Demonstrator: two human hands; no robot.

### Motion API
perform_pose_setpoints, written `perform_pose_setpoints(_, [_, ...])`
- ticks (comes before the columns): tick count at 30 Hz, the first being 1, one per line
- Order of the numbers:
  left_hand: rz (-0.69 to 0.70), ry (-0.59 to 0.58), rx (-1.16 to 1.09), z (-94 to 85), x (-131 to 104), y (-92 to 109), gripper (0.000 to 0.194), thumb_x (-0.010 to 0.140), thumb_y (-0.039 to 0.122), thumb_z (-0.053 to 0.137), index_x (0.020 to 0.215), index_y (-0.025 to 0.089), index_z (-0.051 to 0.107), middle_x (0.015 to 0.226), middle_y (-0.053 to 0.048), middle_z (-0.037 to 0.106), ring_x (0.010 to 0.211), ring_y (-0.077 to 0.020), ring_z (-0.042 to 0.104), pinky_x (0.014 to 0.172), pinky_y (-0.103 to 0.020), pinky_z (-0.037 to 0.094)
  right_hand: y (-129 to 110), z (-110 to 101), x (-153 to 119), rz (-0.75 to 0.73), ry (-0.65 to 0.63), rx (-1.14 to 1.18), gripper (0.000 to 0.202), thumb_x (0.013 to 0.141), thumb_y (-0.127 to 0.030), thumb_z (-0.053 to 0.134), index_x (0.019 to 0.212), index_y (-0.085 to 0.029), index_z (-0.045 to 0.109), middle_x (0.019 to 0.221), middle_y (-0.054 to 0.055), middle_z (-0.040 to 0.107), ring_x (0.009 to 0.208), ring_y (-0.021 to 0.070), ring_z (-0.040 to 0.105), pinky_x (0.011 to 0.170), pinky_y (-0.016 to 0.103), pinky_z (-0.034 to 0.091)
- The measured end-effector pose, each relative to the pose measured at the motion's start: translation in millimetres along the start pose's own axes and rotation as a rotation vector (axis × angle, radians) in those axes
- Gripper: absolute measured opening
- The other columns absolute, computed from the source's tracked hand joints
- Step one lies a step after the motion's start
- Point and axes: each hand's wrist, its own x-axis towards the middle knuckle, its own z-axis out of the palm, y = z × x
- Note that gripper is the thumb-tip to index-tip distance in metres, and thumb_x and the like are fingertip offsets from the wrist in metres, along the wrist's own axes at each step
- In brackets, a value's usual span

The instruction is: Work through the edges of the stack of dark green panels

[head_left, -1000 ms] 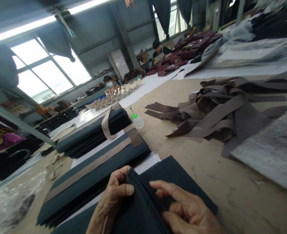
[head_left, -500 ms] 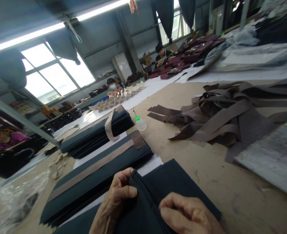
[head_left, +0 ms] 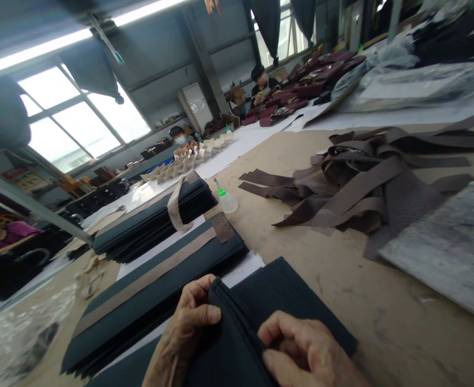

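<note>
A dark blue-green fabric panel [head_left: 231,344] with a folded, layered edge is raised at the bottom middle. My left hand [head_left: 188,322] grips its upper corner, thumb on the near face and fingers behind. At the right edge of the same panel, my right hand [head_left: 301,344] has its thumb and forefinger closed on the layers, the other fingers curled in. Another dark panel [head_left: 293,301] lies flat on the table under and beyond my hands. To the left is a stack of similar dark pieces [head_left: 140,290] with a brown strip along the top.
Farther off stands a second dark stack [head_left: 156,209] with a pale strap [head_left: 175,207] over it. A green-capped squeeze bottle [head_left: 227,200], tangled brown strips [head_left: 350,188] and a grey mottled slab [head_left: 446,247] lie to the right. Clear plastic [head_left: 27,333] sits left. Several people work behind.
The view has shifted slightly, so the background sits a little lower left or higher in places. My hands keep hold of the panel, with the right fingers moved slightly along its edge.
</note>
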Motion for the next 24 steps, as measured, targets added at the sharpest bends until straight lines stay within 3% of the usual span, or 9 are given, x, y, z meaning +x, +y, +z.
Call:
perform_pose_setpoints(3, [0.007,-0.022,0.024,-2.2,-0.1,-0.1,0.030,0.053,0.016,0.074,0.077,0.011,0.055,0.065,-0.006,0.061,0.054,-0.0163,0.056,0.051,-0.024,0.044,1.6,2.3,0.4,-0.005,0.035,-0.013,0.007,0.073,-0.019,0.047,0.079,-0.017,0.048,0.052,-0.007,0.038,0.047,0.0077,0.033,0.043,0.018,0.023])
perform_pose_setpoints(7, [0.010,-0.053,0.031,-4.5,0.1,0.3,0.031,0.055,0.017,0.073,0.079,0.010,0.055,0.065,-0.007,0.062,0.054,-0.0161,0.055,0.051,-0.024,0.043,5.8,6.0,2.0,-0.030,0.075,0.030,0.018,0.070,-0.013,0.046,0.086,-0.018,0.051,0.050,-0.008,0.037,0.043,0.0064,0.031,0.041,0.016,0.023])
perform_pose_setpoints(10, [0.011,-0.055,0.028,-4.8,0.2,1.0,0.031,0.054,0.017,0.072,0.078,0.010,0.054,0.065,-0.007,0.061,0.054,-0.0153,0.055,0.051,-0.023,0.043,7.0,7.8,1.8,-0.141,0.096,0.096,0.038,0.069,-0.011,0.044,0.104,-0.022,0.055,0.080,-0.004,0.053,0.045,0.0033,0.037,0.043,0.014,0.029])
perform_pose_setpoints(12, [0.013,-0.049,0.030,-4.6,0.2,1.4,0.031,0.054,0.017,0.073,0.078,0.010,0.054,0.066,-0.006,0.061,0.054,-0.0149,0.054,0.051,-0.023,0.043,6.5,7.5,0.7,-0.212,0.101,0.104,0.046,0.070,-0.010,0.044,0.111,-0.028,0.055,0.094,-0.003,0.052,0.049,0.0027,0.041,0.046,0.014,0.033])
perform_pose_setpoints(15, [0.014,-0.042,0.035,-4.3,-0.3,1.3,0.031,0.054,0.017,0.072,0.077,0.010,0.054,0.065,-0.006,0.060,0.055,-0.0144,0.054,0.051,-0.023,0.044,5.2,4.8,-0.7,-0.222,0.097,0.055,0.027,0.072,-0.010,0.046,0.089,-0.024,0.062,0.079,-0.004,0.051,0.054,0.0052,0.043,0.049,0.014,0.033])
perform_pose_setpoints(18, [0.014,-0.040,0.020,-3.6,-1.1,1.5,0.031,0.054,0.017,0.072,0.077,0.011,0.054,0.064,-0.006,0.060,0.052,-0.0144,0.053,0.049,-0.023,0.044,3.9,1.5,-0.4,-0.237,0.063,0.000,0.017,0.074,-0.008,0.047,0.068,-0.018,0.059,0.075,-0.003,0.053,0.065,0.0072,0.049,0.058,0.015,0.036])
perform_pose_setpoints(24, [0.034,-0.049,0.017,0.1,1.3,4.0,0.035,0.055,0.030,0.074,0.076,0.010,0.055,0.064,-0.007,0.060,0.054,-0.0165,0.055,0.052,-0.025,0.044,-5.0,-1.7,-2.3,-0.299,0.037,-0.096,0.016,0.078,-0.011,0.048,0.071,-0.019,0.060,0.074,-0.004,0.056,0.069,0.0080,0.053,0.062,0.016,0.036])
